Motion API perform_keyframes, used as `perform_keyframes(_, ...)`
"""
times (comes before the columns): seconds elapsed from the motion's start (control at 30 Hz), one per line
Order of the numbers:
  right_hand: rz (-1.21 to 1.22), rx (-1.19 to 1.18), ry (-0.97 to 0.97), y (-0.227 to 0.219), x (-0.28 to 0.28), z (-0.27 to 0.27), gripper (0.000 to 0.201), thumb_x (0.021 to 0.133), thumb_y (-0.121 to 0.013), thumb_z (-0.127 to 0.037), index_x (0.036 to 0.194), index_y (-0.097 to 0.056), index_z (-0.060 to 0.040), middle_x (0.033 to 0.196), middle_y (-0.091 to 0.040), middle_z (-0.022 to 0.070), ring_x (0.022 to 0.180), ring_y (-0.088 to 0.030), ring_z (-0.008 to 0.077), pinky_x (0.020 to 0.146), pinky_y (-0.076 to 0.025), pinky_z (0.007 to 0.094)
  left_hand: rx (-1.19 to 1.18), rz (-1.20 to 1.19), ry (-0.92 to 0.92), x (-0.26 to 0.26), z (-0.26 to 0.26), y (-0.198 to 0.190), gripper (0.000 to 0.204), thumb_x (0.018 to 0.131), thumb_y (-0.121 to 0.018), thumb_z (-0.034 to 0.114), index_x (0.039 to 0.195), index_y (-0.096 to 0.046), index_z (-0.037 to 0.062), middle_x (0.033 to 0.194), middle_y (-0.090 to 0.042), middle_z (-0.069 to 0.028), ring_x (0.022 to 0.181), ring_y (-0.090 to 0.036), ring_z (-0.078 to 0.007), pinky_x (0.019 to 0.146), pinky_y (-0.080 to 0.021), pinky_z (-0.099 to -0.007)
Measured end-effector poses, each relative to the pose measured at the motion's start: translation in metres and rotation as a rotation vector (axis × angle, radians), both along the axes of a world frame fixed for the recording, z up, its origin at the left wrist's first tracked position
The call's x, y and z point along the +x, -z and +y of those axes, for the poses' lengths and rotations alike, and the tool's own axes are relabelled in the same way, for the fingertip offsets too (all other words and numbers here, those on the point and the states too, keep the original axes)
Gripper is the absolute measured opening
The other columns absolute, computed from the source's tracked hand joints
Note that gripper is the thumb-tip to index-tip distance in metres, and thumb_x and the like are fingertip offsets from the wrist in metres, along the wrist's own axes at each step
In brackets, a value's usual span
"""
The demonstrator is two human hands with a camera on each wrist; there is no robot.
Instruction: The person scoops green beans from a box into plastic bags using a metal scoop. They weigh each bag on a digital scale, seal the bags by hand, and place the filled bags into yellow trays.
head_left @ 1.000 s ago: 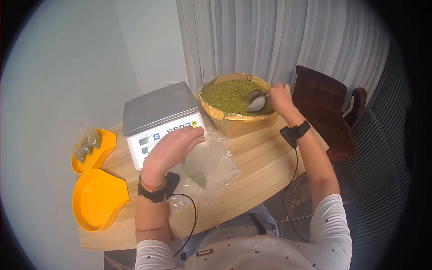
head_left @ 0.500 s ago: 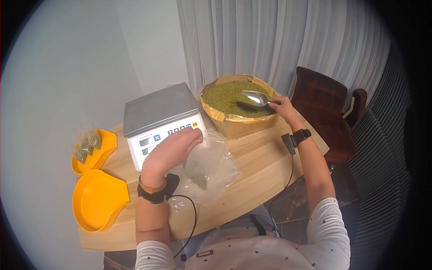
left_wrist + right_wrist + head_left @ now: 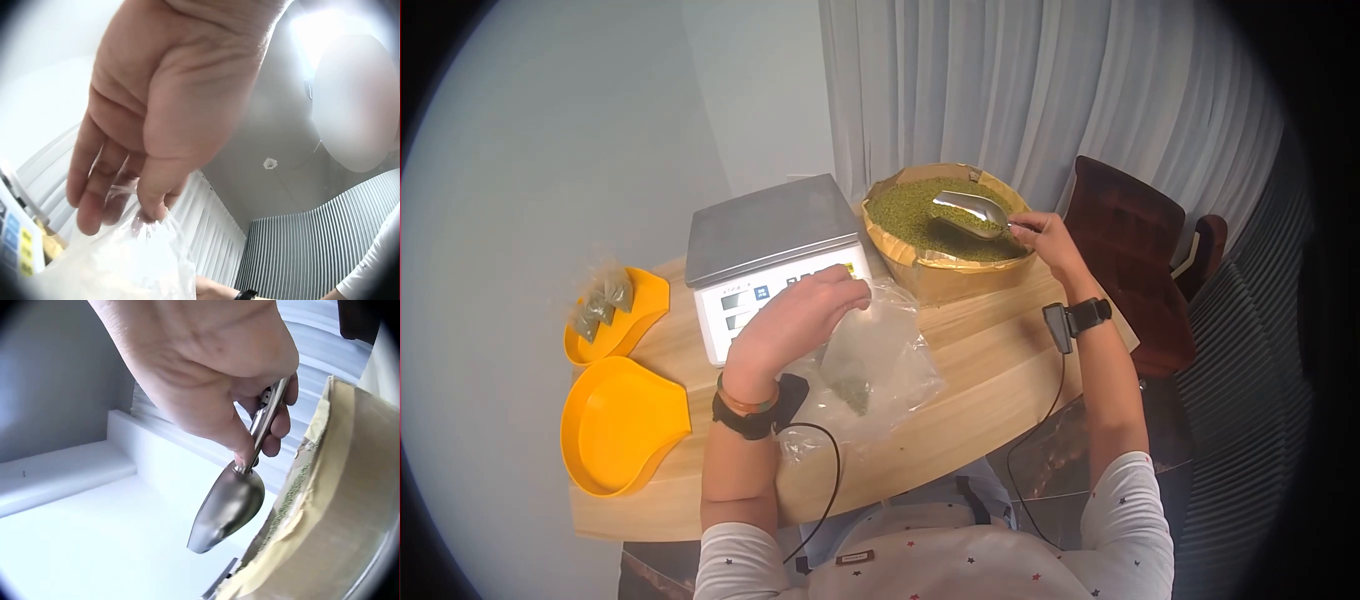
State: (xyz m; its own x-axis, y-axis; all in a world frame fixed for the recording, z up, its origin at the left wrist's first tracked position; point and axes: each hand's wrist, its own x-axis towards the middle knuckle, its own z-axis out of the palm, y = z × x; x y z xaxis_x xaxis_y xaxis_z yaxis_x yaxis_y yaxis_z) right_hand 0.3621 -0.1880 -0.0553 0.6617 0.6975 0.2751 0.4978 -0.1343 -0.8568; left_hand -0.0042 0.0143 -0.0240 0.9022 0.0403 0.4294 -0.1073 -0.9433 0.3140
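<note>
My right hand grips the handle of a metal scoop, held level over a taped cardboard box full of small green grains. Some green grains lie in the scoop's bowl. In the right wrist view the scoop shows its rounded underside, with the thumb and fingers wrapped round the handle. My left hand pinches the top of a clear plastic bag between thumb and fingers, in front of the scale. A small heap of green grains sits low in that bag.
A digital scale with a grey plate stands left of the box. Two yellow trays lie at the left; the rear tray carries small filled bags, the front tray is bare. A dark red chair stands beyond the table's right edge.
My right hand has turned the scoop from steeply tipped to level and lifted it from the grains. The left hand stays at the bag's top. The head view has shifted slightly.
</note>
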Motion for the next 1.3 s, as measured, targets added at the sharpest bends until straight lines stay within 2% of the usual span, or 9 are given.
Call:
perform_keyframes(0.23, -0.062, -0.079, -0.244, -0.056, -0.068, 0.003, 0.025, 0.089, -0.069, -0.007, 0.111, -0.070, 0.0050, 0.096, -0.071, 0.0039, 0.087, -0.059, 0.0100, 0.084, -0.048, 0.0273, -0.002, 0.015, -0.015, -0.001, 0.000, 0.000, 0.012, 0.089, -0.059, 0.004, 0.099, -0.065, 0.0017, 0.093, -0.062, -0.0131, 0.088, -0.061, -0.0332, 0.076, -0.049, -0.0398)
perform_keyframes(0.4, -0.408, -0.127, -0.414, -0.076, -0.106, 0.008, 0.022, 0.087, -0.070, -0.007, 0.108, -0.072, -0.0017, 0.090, -0.070, 0.0092, 0.085, -0.062, 0.0196, 0.079, -0.049, 0.0325, 0.000, -0.012, 0.009, -0.001, -0.001, -0.001, 0.013, 0.088, -0.061, 0.005, 0.099, -0.066, 0.0017, 0.092, -0.062, -0.0134, 0.086, -0.060, -0.0335, 0.076, -0.049, -0.0403)
perform_keyframes(0.53, -0.675, -0.170, -0.392, -0.087, -0.142, 0.008, 0.022, 0.084, -0.071, -0.008, 0.106, -0.073, -0.0047, 0.081, -0.064, 0.0095, 0.081, -0.058, 0.0254, 0.081, -0.046, 0.0363, -0.009, 0.006, 0.013, -0.004, -0.003, -0.004, 0.013, 0.088, -0.062, 0.006, 0.100, -0.066, 0.0018, 0.091, -0.062, -0.0137, 0.085, -0.060, -0.0341, 0.075, -0.049, -0.0407)
perform_keyframes(0.6, -0.976, -0.093, -0.328, -0.085, -0.154, 0.005, 0.021, 0.082, -0.072, -0.009, 0.103, -0.074, -0.0066, 0.078, -0.059, 0.0089, 0.081, -0.055, 0.0270, 0.086, -0.041, 0.0384, -0.010, -0.001, 0.018, -0.003, -0.002, -0.001, 0.012, 0.088, -0.062, 0.006, 0.099, -0.066, 0.0018, 0.091, -0.062, -0.0137, 0.085, -0.060, -0.0342, 0.075, -0.049, -0.0407)
perform_keyframes(0.7, -0.982, -0.094, -0.294, -0.086, -0.159, 0.004, 0.020, 0.082, -0.072, -0.009, 0.102, -0.074, -0.0076, 0.076, -0.058, 0.0084, 0.085, -0.055, 0.0256, 0.092, -0.038, 0.0390, -0.010, -0.006, 0.028, -0.003, -0.002, -0.001, 0.012, 0.089, -0.062, 0.007, 0.098, -0.066, 0.0015, 0.090, -0.062, -0.0137, 0.086, -0.060, -0.0344, 0.075, -0.049, -0.0410)
perform_keyframes(0.93, -0.730, -0.092, -0.132, -0.088, -0.102, 0.005, 0.020, 0.083, -0.071, -0.008, 0.103, -0.074, -0.0083, 0.079, -0.061, 0.0102, 0.086, -0.057, 0.0274, 0.087, -0.040, 0.0406, 0.024, 0.008, 0.017, -0.002, 0.005, 0.005, 0.012, 0.091, -0.057, 0.011, 0.096, -0.063, 0.0023, 0.090, -0.061, -0.0141, 0.090, -0.060, -0.0345, 0.078, -0.049, -0.0433)
perform_keyframes(1.03, -0.795, -0.142, 0.108, -0.066, -0.058, 0.005, 0.019, 0.083, -0.070, -0.008, 0.101, -0.075, -0.0093, 0.082, -0.063, 0.0108, 0.089, -0.057, 0.0290, 0.083, -0.040, 0.0430, 0.035, 0.002, 0.006, -0.002, 0.004, 0.006, 0.012, 0.092, -0.057, 0.012, 0.095, -0.062, 0.0021, 0.090, -0.061, -0.0141, 0.090, -0.060, -0.0345, 0.078, -0.049, -0.0432)
perform_keyframes(1.1, -1.038, -0.230, 0.318, -0.049, -0.034, 0.007, 0.018, 0.081, -0.067, -0.004, 0.096, -0.076, -0.0095, 0.085, -0.064, 0.0106, 0.092, -0.058, 0.0295, 0.080, -0.040, 0.0435, 0.030, 0.014, 0.009, -0.002, 0.003, 0.003, 0.012, 0.092, -0.056, 0.012, 0.095, -0.062, 0.0023, 0.090, -0.061, -0.0141, 0.090, -0.060, -0.0344, 0.077, -0.049, -0.0431)
perform_keyframes(1.3, -1.149, -0.533, 0.286, 0.009, -0.003, 0.023, 0.022, 0.081, -0.066, -0.006, 0.100, -0.077, -0.0134, 0.091, -0.065, 0.0097, 0.099, -0.058, 0.0286, 0.080, -0.038, 0.0434, 0.019, 0.011, 0.019, -0.003, 0.005, 0.003, 0.012, 0.092, -0.055, 0.012, 0.095, -0.063, 0.0028, 0.090, -0.061, -0.0136, 0.089, -0.060, -0.0337, 0.076, -0.049, -0.0425)
